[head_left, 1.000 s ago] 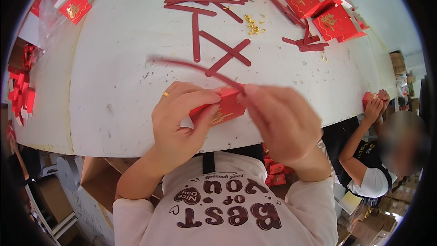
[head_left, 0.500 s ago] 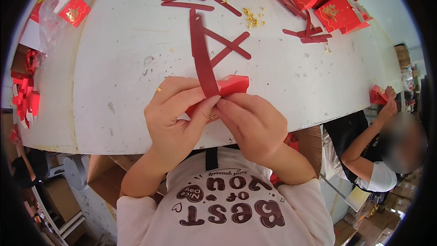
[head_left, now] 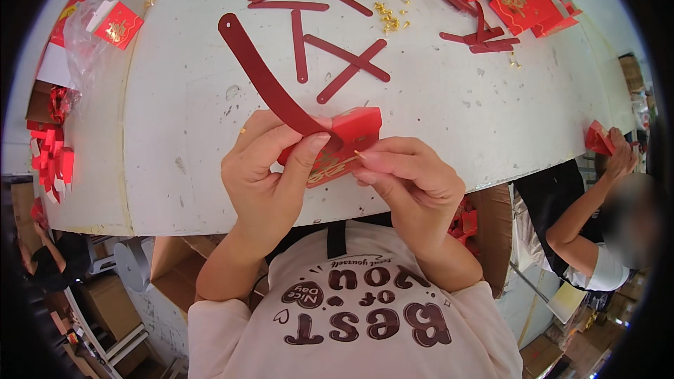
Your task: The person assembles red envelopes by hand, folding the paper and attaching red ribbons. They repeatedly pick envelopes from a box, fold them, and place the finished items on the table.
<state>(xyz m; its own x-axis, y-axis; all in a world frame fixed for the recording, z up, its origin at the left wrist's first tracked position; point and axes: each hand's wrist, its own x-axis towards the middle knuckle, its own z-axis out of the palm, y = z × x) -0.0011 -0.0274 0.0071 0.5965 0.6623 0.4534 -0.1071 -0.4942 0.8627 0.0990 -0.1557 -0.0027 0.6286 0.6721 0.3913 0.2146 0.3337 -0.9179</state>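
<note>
My left hand (head_left: pixel 263 168) is closed on a small red gift box (head_left: pixel 357 126) with gold print, held above the table's near edge. Its thumb and fingers also pinch the lower end of a dark red strap (head_left: pixel 260 74) against the box. The strap curves up and left, with a hole at its free end. Beside the box's right side, my right hand (head_left: pixel 414 186) pinches a tiny gold fastener (head_left: pixel 359 154) between thumb and fingertips. The fastener's tip points toward the box; whether it touches is unclear.
More dark red straps (head_left: pixel 354 70) lie beyond my hands, near a pile of gold fasteners (head_left: pixel 387 17). Red boxes (head_left: pixel 519 3) are heaped at the far right; another box (head_left: pixel 117 24) stands far left by clear plastic. At right, a co-worker's hands hold a red box (head_left: pixel 599 139).
My right hand has drawn away from the strap to the right, and the gold fastener now shows in it. The strap's free end has swung left, and more of the box's face shows.
</note>
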